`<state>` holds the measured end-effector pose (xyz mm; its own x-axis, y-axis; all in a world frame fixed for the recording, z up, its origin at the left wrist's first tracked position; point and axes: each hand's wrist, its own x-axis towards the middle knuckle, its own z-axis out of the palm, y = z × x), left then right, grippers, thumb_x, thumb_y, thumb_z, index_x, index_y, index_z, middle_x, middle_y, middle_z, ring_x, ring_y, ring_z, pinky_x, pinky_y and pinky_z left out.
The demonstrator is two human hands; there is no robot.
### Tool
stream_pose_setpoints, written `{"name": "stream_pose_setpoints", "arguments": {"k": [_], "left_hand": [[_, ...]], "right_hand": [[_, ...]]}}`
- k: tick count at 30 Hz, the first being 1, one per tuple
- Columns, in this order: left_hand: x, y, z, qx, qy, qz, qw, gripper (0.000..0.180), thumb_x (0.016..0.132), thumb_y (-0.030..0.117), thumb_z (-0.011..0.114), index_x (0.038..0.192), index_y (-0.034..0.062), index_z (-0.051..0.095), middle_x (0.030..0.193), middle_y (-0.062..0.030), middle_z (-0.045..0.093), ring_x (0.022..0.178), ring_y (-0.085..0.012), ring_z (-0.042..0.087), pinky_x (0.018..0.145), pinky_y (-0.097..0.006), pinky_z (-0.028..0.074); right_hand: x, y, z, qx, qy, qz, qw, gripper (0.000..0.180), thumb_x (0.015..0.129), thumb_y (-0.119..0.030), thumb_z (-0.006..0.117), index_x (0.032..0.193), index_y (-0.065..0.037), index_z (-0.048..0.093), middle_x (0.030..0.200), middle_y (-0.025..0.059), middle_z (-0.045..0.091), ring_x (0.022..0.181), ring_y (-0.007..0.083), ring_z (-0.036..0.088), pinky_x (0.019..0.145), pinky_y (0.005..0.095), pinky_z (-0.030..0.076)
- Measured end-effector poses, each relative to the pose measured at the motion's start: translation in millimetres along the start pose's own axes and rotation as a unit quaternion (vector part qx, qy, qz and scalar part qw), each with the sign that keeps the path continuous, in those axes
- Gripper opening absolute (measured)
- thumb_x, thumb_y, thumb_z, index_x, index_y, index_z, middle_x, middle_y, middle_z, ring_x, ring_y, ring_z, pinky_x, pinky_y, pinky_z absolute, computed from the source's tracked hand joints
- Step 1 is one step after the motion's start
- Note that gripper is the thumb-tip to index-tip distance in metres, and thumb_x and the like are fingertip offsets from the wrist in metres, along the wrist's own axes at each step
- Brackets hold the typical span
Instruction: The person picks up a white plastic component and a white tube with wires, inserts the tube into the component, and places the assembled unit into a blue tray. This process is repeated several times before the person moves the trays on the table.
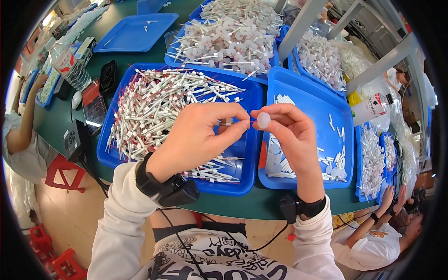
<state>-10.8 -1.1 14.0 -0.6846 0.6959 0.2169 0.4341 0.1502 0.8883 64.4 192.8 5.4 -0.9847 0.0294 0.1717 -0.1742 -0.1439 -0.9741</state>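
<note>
My left hand pinches a thin stick between thumb and forefinger, mostly hidden by the fingers. In my right hand a round, translucent white disc-shaped cap is pinched. Stick end and cap meet, or nearly meet, between my fingertips; I cannot tell whether they are joined. Below my left hand lies a blue tray heaped with thin white sticks that have red strands. Under my right hand, another blue tray holds short white tubes and several loose translucent caps.
Farther back, a blue tray holds piled sticks with caps. A nearly bare blue tray, water bottle, phone and black box are to the left. Right are a white jug, grey frame posts and co-workers.
</note>
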Motion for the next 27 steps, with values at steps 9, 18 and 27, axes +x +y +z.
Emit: {"name": "stream_pose_setpoints", "arguments": {"k": [9, 18, 27], "left_hand": [[-3, -2, -2, 0.056, 0.019, 0.046, 0.997, 0.008, 0.083, 0.007, 0.062, 0.089, 0.0026, 0.066, 0.077, -0.0046, 0.064, 0.063, -0.01, 0.057, 0.055, -0.023, 0.044], [-7, -3, 9, 0.051, 0.021, 0.07, 0.996, 0.006, 0.086, 0.006, 0.057, 0.089, 0.0016, 0.058, 0.079, -0.0112, 0.063, 0.066, -0.0273, 0.062, 0.059, -0.032, 0.048], [-5, -14, 3, 0.148, 0.025, 0.104, 0.983, 0.011, 0.082, -0.004, 0.053, 0.091, -0.0012, 0.06, 0.073, -0.0129, 0.061, 0.065, -0.0275, 0.061, 0.06, -0.035, 0.048]], "right_hand": [[1, 4, 5, 0.0, -0.014, -0.005, 1.0, 0.024, 0.085, 0.003, 0.061, 0.109, 0.003, 0.059, 0.106, 0.0143, 0.065, 0.096, 0.0163, 0.063, 0.088, 0.0276, 0.049], [-1, 12, 6, -0.064, -0.002, -0.018, 0.998, 0.024, 0.082, 0.003, 0.063, 0.106, 0.0, 0.063, 0.102, 0.0074, 0.065, 0.095, 0.0137, 0.063, 0.086, 0.0265, 0.05], [1, 7, 6, -0.133, 0.024, 0.004, 0.991, 0.024, 0.079, 0.004, 0.067, 0.103, 0.001, 0.066, 0.098, 0.0079, 0.065, 0.093, 0.0137, 0.063, 0.083, 0.0259, 0.051]]}}
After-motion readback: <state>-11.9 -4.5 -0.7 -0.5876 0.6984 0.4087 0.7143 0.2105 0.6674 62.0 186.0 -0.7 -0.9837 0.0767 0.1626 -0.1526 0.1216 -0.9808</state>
